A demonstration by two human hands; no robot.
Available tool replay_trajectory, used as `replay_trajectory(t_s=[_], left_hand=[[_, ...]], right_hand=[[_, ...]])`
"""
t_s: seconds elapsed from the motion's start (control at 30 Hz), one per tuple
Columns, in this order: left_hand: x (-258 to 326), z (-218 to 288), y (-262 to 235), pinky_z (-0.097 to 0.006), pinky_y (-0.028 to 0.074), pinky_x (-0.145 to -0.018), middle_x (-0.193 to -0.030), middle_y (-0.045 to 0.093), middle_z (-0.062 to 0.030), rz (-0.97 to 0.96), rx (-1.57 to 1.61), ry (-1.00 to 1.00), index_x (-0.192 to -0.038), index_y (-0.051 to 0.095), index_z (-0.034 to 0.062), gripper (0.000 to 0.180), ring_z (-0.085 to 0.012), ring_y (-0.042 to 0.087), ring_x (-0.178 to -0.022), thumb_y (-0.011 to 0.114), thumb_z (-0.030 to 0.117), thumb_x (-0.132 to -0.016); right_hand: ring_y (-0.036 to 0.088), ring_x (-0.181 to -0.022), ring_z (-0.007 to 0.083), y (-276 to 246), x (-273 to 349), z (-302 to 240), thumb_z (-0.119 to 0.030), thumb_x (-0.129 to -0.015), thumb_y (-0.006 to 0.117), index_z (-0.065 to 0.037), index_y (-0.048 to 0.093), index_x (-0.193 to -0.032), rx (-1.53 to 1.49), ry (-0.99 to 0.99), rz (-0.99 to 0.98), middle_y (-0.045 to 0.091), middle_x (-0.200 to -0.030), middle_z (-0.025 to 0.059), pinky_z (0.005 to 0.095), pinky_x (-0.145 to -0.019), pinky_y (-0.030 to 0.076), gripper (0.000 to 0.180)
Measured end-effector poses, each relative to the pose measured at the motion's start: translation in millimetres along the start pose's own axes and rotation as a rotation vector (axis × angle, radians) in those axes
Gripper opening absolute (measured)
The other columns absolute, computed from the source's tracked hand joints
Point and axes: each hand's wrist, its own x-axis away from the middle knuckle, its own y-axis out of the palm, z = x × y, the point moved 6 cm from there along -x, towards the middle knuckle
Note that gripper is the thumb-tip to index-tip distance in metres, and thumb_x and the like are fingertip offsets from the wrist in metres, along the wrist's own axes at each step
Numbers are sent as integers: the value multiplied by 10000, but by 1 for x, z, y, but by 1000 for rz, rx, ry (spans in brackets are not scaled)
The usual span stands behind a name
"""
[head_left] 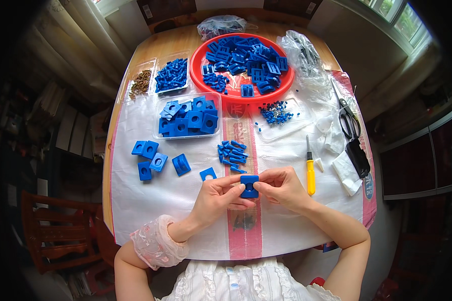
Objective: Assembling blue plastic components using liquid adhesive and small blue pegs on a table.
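Note:
Between my two hands, over the pink stripe of the table cover, is a small blue square plastic part (249, 193) with a round opening in its middle. My left hand (217, 196) pinches its left side, thumb on the face. From the right, my right hand (285, 186) grips the opposite edge between thumb and fingers. Just beyond lie several slim blue plastic pegs (232, 154) in a loose heap. A flat blue square plate (208, 173) with a hole rests by my left fingers. Farther left are a thicker blue block (181, 164) and several blue holed squares (150, 155).
A clear tub (161, 131) of blue squares stands left of centre. Behind are trays of blue pegs (172, 74) and brown screws (141, 83), and a red basin (194, 75) of blue parts. Small beads (277, 114), a yellow screwdriver (311, 176) and black scissors (348, 120) lie right.

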Motion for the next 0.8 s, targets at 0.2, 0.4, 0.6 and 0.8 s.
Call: replay_trajectory(t_s=[0.2,0.4,0.6,0.8], left_hand=[[-1,-1,0,-325,613,-783,-1079,669,-139,6,5,4,-1285,537,-59,333,-209,713,-864,517,92,-989],[0,0,0,-329,614,-782,-1082,667,-141,12,-4,-2,-1281,541,-63,329,-209,712,-865,515,83,-987],[0,1,0,-335,616,-782,-1093,664,-136,4,9,8,-1280,542,-62,329,-208,711,-866,519,79,-984],[-1,0,0,-322,614,-776,-1096,665,-131,12,0,1,-1275,550,-59,324,-203,712,-856,521,76,-981]], right_hand=[[515,-563,7,0,0,0,-88,-900,668,22,702,-990,4,-4,-1,663,-729,3,176,-453,360,147],[522,-572,7,-1,0,0,-87,-901,666,21,703,-996,6,-9,-9,667,-737,3,173,-463,369,148],[529,-578,6,-1,0,0,-87,-901,667,21,703,-1003,9,-17,-9,668,-742,0,171,-468,379,152],[537,-581,10,-1,-1,2,-83,-895,672,22,705,-1002,12,-14,-13,667,-742,1,172,-471,388,153]])
